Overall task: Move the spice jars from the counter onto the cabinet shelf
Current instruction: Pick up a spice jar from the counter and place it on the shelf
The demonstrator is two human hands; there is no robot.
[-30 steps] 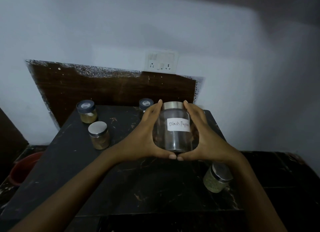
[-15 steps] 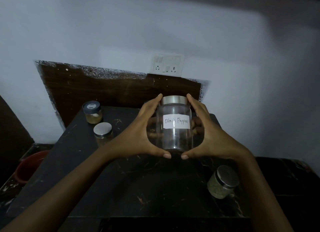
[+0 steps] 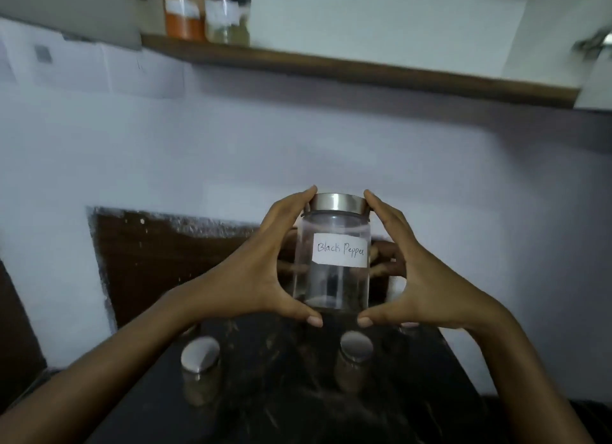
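Both the left hand and right hand cup the Black Pepper jar between them, thumbs under its base, wise for rigid, slippery, breakable glass.

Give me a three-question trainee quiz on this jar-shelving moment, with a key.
1. Multiple choice: what holds the Black Pepper jar? A) one hand B) both hands C) neither
2. Short answer: what colour is the powder in the left labelled jar on the shelf?
3. True or false: the Black Pepper jar already stands on the shelf.
Key: 1 B, the left hand and right hand grip it from either side; 2 orange; 3 false, it is in the air, below the shelf.
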